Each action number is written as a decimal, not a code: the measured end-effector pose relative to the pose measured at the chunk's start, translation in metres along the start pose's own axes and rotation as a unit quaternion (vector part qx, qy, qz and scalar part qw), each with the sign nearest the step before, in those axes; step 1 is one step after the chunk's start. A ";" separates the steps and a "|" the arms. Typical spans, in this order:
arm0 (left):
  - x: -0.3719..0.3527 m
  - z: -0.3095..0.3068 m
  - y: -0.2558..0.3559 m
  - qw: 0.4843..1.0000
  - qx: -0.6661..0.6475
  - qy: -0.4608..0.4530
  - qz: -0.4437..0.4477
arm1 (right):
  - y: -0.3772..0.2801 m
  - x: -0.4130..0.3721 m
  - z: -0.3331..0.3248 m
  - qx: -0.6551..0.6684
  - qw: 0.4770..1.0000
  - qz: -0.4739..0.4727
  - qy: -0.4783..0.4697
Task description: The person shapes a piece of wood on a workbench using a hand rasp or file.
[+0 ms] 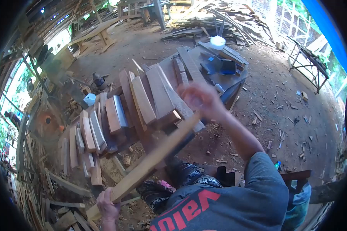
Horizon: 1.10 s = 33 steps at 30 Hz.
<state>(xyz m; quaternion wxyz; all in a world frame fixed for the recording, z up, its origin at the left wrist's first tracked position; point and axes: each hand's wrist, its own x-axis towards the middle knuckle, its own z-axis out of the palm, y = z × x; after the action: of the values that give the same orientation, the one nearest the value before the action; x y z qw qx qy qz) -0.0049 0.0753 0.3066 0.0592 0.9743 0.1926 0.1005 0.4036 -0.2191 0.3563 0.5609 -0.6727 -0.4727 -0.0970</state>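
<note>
My left hand point(108, 203) is closed around the near end of a long wooden plank point(154, 158). The plank slants up and to the right across my lap, its far end close to my right hand point(202, 101). That right hand is smeared by motion over the right part of the workbench, and I cannot tell how its fingers stand. Under and beyond it lie wide boards point(162, 90) on the bench. Shorter wooden pieces point(86, 131) rest side by side along the bench's left part.
A white round object point(217, 42) and dark blue items point(221, 66) sit at the bench's far right corner point(241, 75). Scrap wood point(65, 215) lies at lower left. Behind are a wood pile point(219, 23), a wooden table point(92, 32) and a metal stand point(308, 63). Chips litter the dirt floor.
</note>
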 end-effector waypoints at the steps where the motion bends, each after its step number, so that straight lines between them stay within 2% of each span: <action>1: -0.006 0.008 -0.004 1.000 -0.001 -0.004 -0.013 | 0.011 0.012 -0.015 -0.070 0.994 0.044 0.078; 2: -0.017 0.018 -0.010 0.998 -0.041 0.027 -0.030 | 0.062 0.016 -0.021 -0.079 0.979 0.083 0.169; 3: -0.037 0.025 -0.015 0.993 -0.076 0.063 -0.060 | 0.117 0.016 -0.038 -0.249 0.951 0.069 0.172; 4: -0.049 0.023 -0.015 0.989 -0.086 0.049 -0.112 | 0.170 0.008 -0.054 -0.356 0.924 0.073 0.117; 5: -0.062 0.026 -0.018 0.982 -0.090 0.043 -0.161 | 0.197 -0.004 -0.064 -0.417 0.889 0.182 0.047; 6: -0.071 0.026 -0.016 0.975 -0.103 0.063 -0.184 | 0.215 -0.008 -0.068 -0.471 0.825 0.310 -0.021; 7: -0.083 0.033 -0.020 0.968 -0.107 0.077 -0.213 | 0.238 -0.019 -0.067 -0.522 0.787 0.328 0.010; 8: -0.096 0.037 -0.023 0.961 -0.112 0.090 -0.238 | 0.271 -0.031 -0.073 -0.543 0.780 0.311 -0.012; 9: -0.102 0.036 -0.023 0.959 -0.104 0.092 -0.246 | 0.293 -0.037 -0.074 -0.590 0.741 0.315 -0.057; 10: -0.108 0.034 -0.023 0.960 -0.097 0.091 -0.246 | 0.269 -0.037 -0.061 -0.605 0.732 0.310 -0.038; 11: -0.114 0.033 -0.023 0.952 -0.093 0.100 -0.273 | 0.293 -0.045 -0.066 -0.621 0.740 0.258 -0.011; 12: -0.119 0.032 -0.024 0.948 -0.086 0.113 -0.285 | 0.309 -0.044 -0.072 -0.580 0.768 0.272 -0.012; 15: -0.135 0.042 -0.032 0.932 -0.056 0.141 -0.330 | 0.355 -0.049 -0.090 -0.535 0.818 0.211 0.022; 16: -0.133 0.037 -0.033 0.915 -0.098 0.177 -0.348 | 0.360 -0.049 -0.097 -0.532 0.821 0.206 0.021; 18: -0.134 0.040 -0.039 0.877 -0.154 0.240 -0.387 | 0.358 -0.044 -0.105 -0.457 0.865 0.207 -0.015; 19: -0.139 0.043 -0.042 0.874 -0.154 0.244 -0.391 | 0.353 -0.044 -0.107 -0.457 0.867 0.201 -0.016; 22: -0.129 0.033 -0.037 0.826 -0.226 0.213 -0.471 | 0.330 -0.053 -0.108 -0.376 0.903 0.192 0.077; 23: -0.125 0.036 -0.032 0.826 -0.231 0.211 -0.468 | 0.324 -0.055 -0.108 -0.381 0.901 0.192 0.079; 25: -0.114 0.043 -0.022 0.825 -0.253 0.202 -0.463 | 0.312 -0.059 -0.111 -0.298 0.916 0.236 0.127; 26: -0.103 0.035 -0.012 0.868 -0.234 0.195 -0.393 | 0.311 -0.063 -0.110 -0.216 0.945 0.201 0.145; 27: -0.093 0.038 -0.011 0.869 -0.239 0.191 -0.388 | 0.268 -0.059 -0.096 -0.222 0.942 0.203 0.148; 29: -0.075 0.046 -0.011 0.942 -0.152 0.181 -0.240 | 0.151 -0.034 -0.036 -0.073 0.927 0.301 0.213; 30: -0.068 0.056 -0.010 0.950 -0.089 0.172 -0.243 | 0.147 -0.033 -0.028 -0.092 0.939 0.264 0.202; 31: -0.056 0.060 -0.007 0.952 -0.095 0.170 -0.238 | 0.147 -0.035 -0.022 -0.111 0.949 0.226 0.192; 33: -0.032 0.065 -0.006 0.971 -0.040 0.086 -0.218 | 0.146 -0.040 0.001 -0.204 0.955 0.132 0.173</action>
<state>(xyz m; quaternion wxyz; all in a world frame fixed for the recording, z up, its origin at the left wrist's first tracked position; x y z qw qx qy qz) -0.0218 0.0634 0.2373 0.1021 0.8934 0.4004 0.1764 0.4908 -0.2278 0.2329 0.4928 -0.8020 -0.2460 -0.2313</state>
